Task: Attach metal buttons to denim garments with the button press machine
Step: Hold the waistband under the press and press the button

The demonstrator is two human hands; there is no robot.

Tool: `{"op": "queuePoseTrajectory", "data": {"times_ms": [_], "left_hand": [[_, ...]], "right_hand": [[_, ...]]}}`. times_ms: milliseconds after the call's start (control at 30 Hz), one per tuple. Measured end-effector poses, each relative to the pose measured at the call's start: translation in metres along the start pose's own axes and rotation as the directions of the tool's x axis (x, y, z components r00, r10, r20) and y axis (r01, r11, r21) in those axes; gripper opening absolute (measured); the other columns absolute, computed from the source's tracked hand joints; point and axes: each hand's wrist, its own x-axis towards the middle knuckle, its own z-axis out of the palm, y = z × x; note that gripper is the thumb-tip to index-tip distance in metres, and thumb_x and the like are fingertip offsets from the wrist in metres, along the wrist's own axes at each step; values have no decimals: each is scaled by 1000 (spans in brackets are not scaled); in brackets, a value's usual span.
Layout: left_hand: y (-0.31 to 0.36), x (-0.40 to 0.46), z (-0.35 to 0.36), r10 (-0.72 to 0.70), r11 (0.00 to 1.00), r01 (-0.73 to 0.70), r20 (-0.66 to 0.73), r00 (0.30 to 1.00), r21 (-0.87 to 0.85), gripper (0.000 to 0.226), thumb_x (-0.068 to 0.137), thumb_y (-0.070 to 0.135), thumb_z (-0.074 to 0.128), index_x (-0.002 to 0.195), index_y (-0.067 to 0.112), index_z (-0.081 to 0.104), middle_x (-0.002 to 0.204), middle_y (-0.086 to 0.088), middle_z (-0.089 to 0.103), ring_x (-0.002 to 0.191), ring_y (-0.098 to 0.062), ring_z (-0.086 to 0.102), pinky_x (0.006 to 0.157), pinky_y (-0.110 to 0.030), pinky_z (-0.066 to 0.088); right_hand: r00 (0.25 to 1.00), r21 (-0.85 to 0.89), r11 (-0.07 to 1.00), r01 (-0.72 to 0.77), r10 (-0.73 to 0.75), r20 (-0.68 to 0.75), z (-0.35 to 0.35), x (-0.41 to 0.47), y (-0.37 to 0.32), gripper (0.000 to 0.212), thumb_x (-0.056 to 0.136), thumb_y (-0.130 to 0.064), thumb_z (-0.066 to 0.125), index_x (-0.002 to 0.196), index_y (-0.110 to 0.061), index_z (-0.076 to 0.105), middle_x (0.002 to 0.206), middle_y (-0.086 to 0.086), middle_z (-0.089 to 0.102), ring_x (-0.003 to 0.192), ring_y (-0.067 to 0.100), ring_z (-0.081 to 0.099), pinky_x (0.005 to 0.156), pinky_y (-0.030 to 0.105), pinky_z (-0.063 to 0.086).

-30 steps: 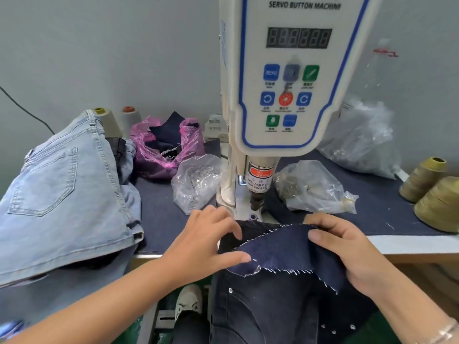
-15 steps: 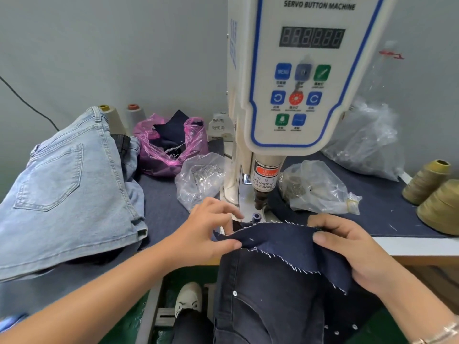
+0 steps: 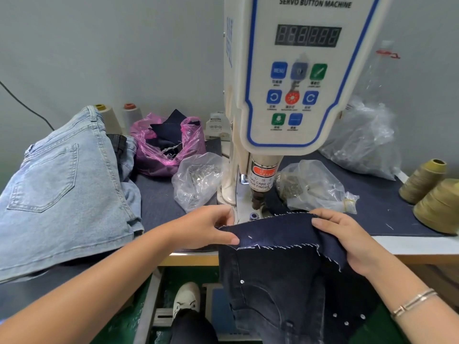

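Observation:
A white servo button machine [image 3: 293, 78] stands at the table's middle, its press head [image 3: 258, 192] pointing down at a small die [image 3: 253, 216]. Just in front of the die I hold a dark navy denim piece [image 3: 280, 234] with frayed white threads, stretched between both hands. My left hand [image 3: 206, 227] pinches its left edge, thumb on top. At the right edge my right hand [image 3: 347, 239] grips it with fingers curled over. A dark denim garment [image 3: 278, 294] with small metal studs hangs below the table edge.
Light blue jeans [image 3: 59, 194] are piled at the left. Clear bags of metal parts [image 3: 198, 182] [image 3: 310, 187] flank the machine, and a pink bag [image 3: 169, 145] holds dark fabric. Olive thread cones [image 3: 434, 192] stand at the right. A white shoe [image 3: 186, 299] rests below.
Both hands have moved the navy piece up and forward, closer to the die under the press head. The piece is pulled flatter between them.

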Motion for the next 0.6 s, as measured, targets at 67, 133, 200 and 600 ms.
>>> {"op": "queuePoseTrajectory", "data": {"times_ms": [67, 133, 200, 600], "left_hand": [[-3, 5, 2, -41, 999, 42, 28, 999, -12, 25, 81, 28, 75, 83, 29, 50, 75, 16, 46, 64, 1, 40, 65, -18, 35], [-4, 9, 1, -60, 998, 61, 65, 996, -8, 20, 83, 31, 73, 85, 18, 57, 75, 9, 47, 65, -5, 40, 67, -22, 35], [-5, 9, -5, -80, 996, 83, 100, 992, -18, 33, 86, 33, 70, 85, 2, 57, 74, 1, 45, 68, -11, 39, 68, -29, 33], [-8, 17, 5, 41, 731, -44, -20, 999, -681, 8, 77, 21, 68, 75, 18, 61, 73, 4, 64, 69, -7, 59, 66, -15, 45]], "right_hand": [[1000, -2, 1000, -27, 27, -3, -2, 4, 1, 16, 74, -13, 61, 85, -8, 72, 80, 9, 71, 64, 13, 67, 50, 20, 51], [999, -22, 999, -45, 45, 8, -4, 8, 1, 17, 75, -14, 61, 87, -9, 72, 81, 9, 71, 66, 13, 67, 52, 20, 51], [998, -43, 998, -53, 54, 28, -5, 12, -2, 18, 76, -16, 61, 90, -8, 70, 83, 8, 70, 67, 12, 67, 55, 20, 52], [994, -51, 998, 28, -33, -104, 2, 21, 9, 20, 97, -9, 47, 98, -10, 67, 91, 5, 72, 77, 12, 68, 63, 16, 53]]}}
